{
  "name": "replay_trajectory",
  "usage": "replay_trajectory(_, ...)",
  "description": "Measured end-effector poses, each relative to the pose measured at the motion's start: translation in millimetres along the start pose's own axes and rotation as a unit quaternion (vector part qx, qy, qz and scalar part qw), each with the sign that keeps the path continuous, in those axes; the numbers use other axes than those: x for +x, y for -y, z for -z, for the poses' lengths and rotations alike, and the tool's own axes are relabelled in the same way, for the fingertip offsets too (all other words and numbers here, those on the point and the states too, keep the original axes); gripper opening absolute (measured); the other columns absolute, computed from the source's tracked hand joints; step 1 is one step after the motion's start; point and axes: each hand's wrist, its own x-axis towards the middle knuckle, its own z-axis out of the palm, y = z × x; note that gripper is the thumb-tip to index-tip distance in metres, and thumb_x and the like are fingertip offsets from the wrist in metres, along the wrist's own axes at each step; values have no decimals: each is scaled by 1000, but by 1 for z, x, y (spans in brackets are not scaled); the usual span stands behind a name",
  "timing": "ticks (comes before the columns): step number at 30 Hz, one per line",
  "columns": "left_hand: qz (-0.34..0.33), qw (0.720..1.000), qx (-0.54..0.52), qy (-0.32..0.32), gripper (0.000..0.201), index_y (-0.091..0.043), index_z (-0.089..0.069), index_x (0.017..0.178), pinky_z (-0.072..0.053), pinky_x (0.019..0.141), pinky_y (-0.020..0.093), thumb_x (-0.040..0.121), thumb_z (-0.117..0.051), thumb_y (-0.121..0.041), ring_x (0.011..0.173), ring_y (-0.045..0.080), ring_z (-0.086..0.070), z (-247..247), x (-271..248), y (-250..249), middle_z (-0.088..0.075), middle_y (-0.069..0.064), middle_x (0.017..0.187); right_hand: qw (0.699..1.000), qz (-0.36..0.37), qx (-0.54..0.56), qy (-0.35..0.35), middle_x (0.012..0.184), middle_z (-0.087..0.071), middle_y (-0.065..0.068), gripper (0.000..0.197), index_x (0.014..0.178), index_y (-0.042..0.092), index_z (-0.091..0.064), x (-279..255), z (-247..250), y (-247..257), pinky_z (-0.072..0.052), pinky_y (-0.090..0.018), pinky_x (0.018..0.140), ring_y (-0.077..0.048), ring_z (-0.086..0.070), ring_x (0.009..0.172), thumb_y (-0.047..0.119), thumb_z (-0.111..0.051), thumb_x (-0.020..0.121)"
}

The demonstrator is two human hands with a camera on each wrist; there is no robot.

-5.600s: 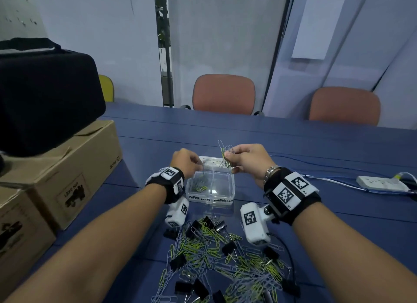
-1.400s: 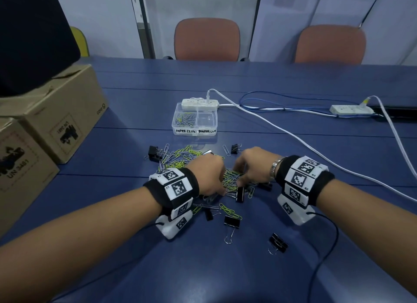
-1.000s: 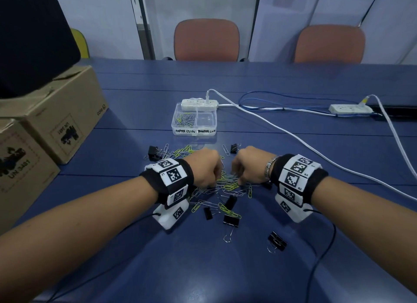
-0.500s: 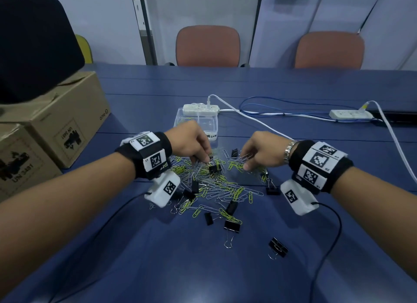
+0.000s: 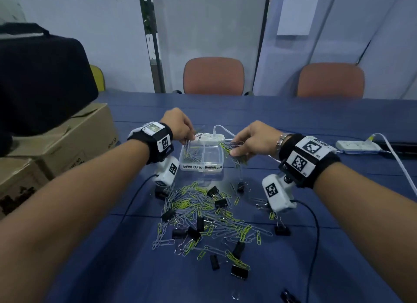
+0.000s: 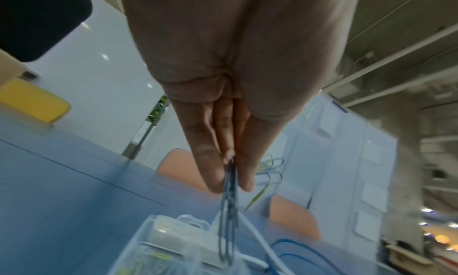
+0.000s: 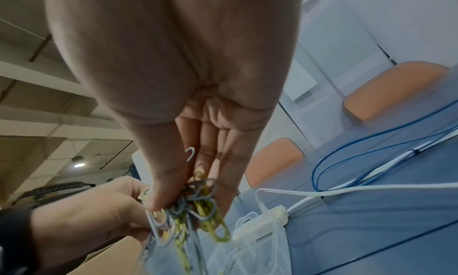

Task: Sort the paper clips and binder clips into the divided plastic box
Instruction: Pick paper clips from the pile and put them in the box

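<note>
Holding paper clips over the box [image 5: 201,160], both hands pinching.

I see my left hand [image 5: 179,126] pinch a grey bunch [image 6: 229,208] that hangs long-axis down, directly above the left compartment, which already holds clips. My right hand [image 5: 252,138] pinches a tangled bunch [image 7: 195,212] at the box's right edge, by the binder-clip side, so I judge it must move leftward first. More clips [image 5: 203,214] lie on the bench [image 5: 338,269].

I see the divided box [image 5: 201,157] on the surface [image 5: 112,269] ahead, the loose clip pile [image 5: 203,221] nearer me. My left hand [image 5: 178,126] hangs over its left compartment, my right hand [image 5: 252,140] just right of it. A power strip [image 5: 211,137] lies behind, cartons [image 5: 63,142] far left.
</note>
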Motion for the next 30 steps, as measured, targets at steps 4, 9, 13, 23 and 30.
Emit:
replay_trajectory(4, 34, 999, 17, -15, 14, -9, -77, 64, -62, 59, 31, 71, -87, -2, 55, 23, -72, -15, 29, 16, -73, 9, 62, 999, -27, 40, -9, 79, -70, -16, 18, 92, -5, -75, 29, -4, 13, -61, -41, 80, -25, -67, 74, 2, -81, 76)
replay_trajectory(9, 49, 998, 25, -20, 10, -10, -79, 69, -64, 67, 38, 72, -84, -2, 67, 26, -74, -41, 54, 40, -75, 13, 73, 994, -65, 87, -25, 74, -66, -14, 19, 93, -10, -72, 67, -16, 23, -62, -37, 72, -22, -64, 62, -2, -78, 77)
replay_trajectory(13, 56, 998, 36, 4, 7, -10, -81, 74, -63, 73, 36, 73, -83, -2, 78, 24, -73, -55, 65, 57, -76, 11, 81, 993, -76, 86, -32, 76, -67, -11, 9, 80, 4, -70, 103, -28, 26, -61, -37, 76, -22, -65, 66, 0, -78, 78)
replay_trajectory(23, 43, 999, 27, 7, 18, -11, -81, 87, -60, 73, 29, 70, -88, -11, 70, 21, -73, -19, 70, 66, -77, 8, 81, 978, -193, 34, -70, 81, -76, -12, 26, 82, 0, -73, 195, -74, 11, -62, -33, 67, -21, -73, 72, 15, -89, 68)
replay_trajectory(30, 24, 1000, 16, -5, 11, -14, -76, 80, -61, 60, 32, 75, -83, -8, 64, 25, -70, 11, 55, 78, -74, 8, 83, 982, -186, 25, 5, 112, -69, -16, 24, 79, 13, -60, 208, -110, 9, -57, -38, 89, -30, -68, 102, 19, -83, 72)
